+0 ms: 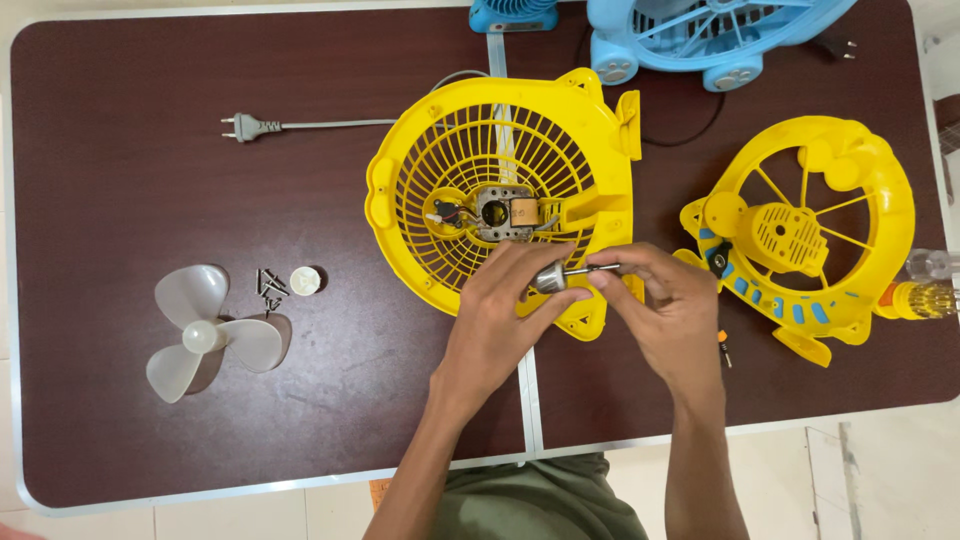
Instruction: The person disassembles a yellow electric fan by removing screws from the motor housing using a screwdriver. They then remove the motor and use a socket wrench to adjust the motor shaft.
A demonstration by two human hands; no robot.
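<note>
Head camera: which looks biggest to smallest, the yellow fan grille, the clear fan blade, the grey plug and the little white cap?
1. Yellow fan grille, by far the biggest.
2. Clear fan blade.
3 and 4. Grey plug and little white cap look about alike, so I won't rank them.

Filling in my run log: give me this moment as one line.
left hand: holds rotor | right hand: pinches its shaft | below: yellow grille with motor | left: blade, screws

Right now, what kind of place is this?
Probably a small fan repair or assembly bench: an opened yellow fan housing with its motor bared, a detached blade, and loose screws on a folding table.
</note>
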